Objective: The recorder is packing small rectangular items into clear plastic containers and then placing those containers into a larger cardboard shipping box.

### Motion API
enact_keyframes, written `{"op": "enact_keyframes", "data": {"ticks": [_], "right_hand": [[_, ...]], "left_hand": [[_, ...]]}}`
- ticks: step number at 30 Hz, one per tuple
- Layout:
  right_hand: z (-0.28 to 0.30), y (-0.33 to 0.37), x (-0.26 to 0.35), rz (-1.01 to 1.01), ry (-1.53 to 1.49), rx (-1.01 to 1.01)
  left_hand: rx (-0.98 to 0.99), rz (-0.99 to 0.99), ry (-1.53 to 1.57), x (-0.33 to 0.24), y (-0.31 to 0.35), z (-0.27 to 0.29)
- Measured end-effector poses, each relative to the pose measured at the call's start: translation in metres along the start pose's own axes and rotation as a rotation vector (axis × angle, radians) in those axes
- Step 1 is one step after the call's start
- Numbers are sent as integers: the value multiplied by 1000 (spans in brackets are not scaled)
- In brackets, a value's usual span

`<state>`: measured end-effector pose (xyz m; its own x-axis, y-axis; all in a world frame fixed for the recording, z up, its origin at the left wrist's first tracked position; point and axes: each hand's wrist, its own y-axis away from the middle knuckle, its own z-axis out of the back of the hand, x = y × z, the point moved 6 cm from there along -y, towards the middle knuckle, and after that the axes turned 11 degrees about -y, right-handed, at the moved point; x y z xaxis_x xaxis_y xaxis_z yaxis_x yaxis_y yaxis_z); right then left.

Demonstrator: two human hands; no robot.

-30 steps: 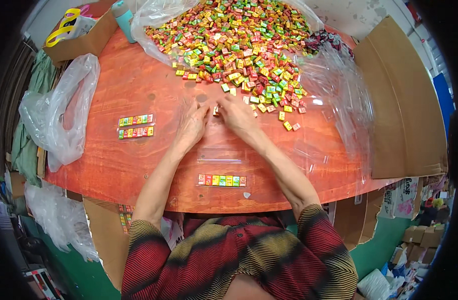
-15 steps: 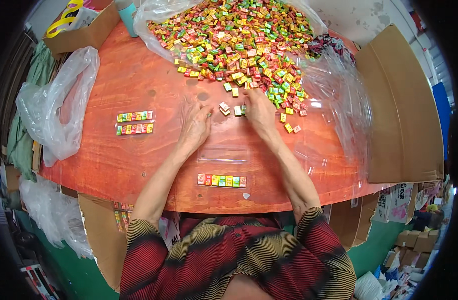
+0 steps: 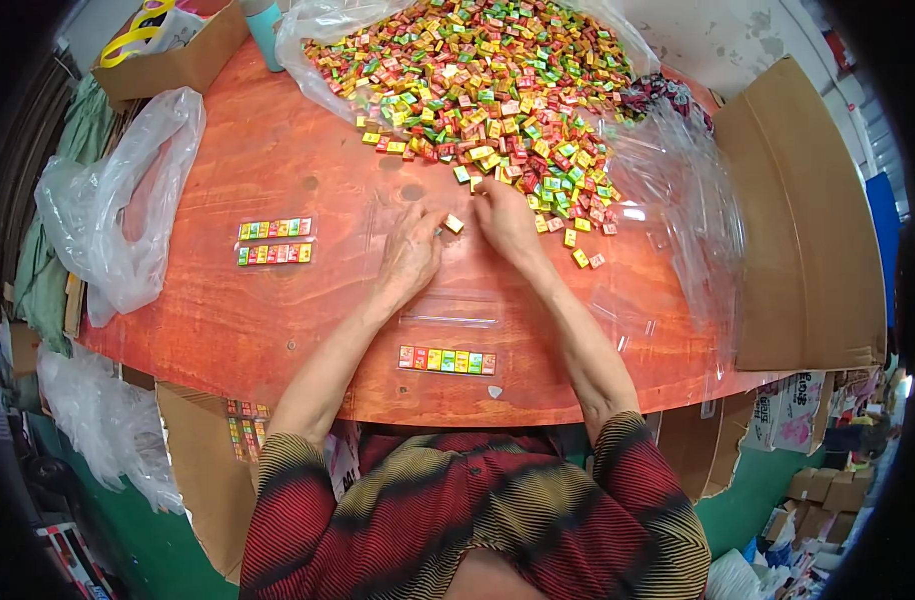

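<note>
My left hand (image 3: 412, 254) is closed at the middle of the table, its fingertips pinched on a small box that is mostly hidden. Touching or just beside those fingertips lies a pale-faced small box (image 3: 455, 224), tilted. My right hand (image 3: 510, 226) reaches to the near edge of a big heap of tiny coloured boxes (image 3: 478, 90); its curled fingertips close on a small yellow box (image 3: 476, 185). Between my forearms sits a row of several coloured boxes (image 3: 448, 360), and above it a clear plastic tray (image 3: 450, 308). Two more filled rows (image 3: 275, 242) lie to the left.
A crumpled clear bag (image 3: 128, 200) covers the left table edge. Clear plastic sheeting (image 3: 668, 190) lies at the right, beside an upright cardboard flap (image 3: 798, 230). At the back left stand a carton (image 3: 173, 65) and a turquoise bottle (image 3: 264, 35). Loose boxes (image 3: 581, 258) lie right of my right hand.
My left hand has moved right toward the loose boxes. My right hand has drawn back slightly to the heap's edge. Several boxes that lay between the hands are gone from the table; one stays visible.
</note>
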<state>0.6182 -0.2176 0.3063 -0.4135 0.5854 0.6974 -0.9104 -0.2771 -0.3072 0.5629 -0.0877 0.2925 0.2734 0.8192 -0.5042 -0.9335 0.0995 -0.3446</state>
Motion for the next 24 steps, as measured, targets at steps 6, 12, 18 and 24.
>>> {"op": "enact_keyframes", "data": {"ticks": [6,12,18,24], "right_hand": [[38,-2,-42,-341,-339,-83],[57,2,-5,-8,248,-229],[7,33,12,252,318,71],[44,46,2,49,238,-121]], "left_hand": [[-55,-52,-110,-17,-3,0],[-35,30,-174,-19,-7,-6],[-21,-89,-82,-19,-11,-3],[71,-58,-35,-10,-6,-1]]}}
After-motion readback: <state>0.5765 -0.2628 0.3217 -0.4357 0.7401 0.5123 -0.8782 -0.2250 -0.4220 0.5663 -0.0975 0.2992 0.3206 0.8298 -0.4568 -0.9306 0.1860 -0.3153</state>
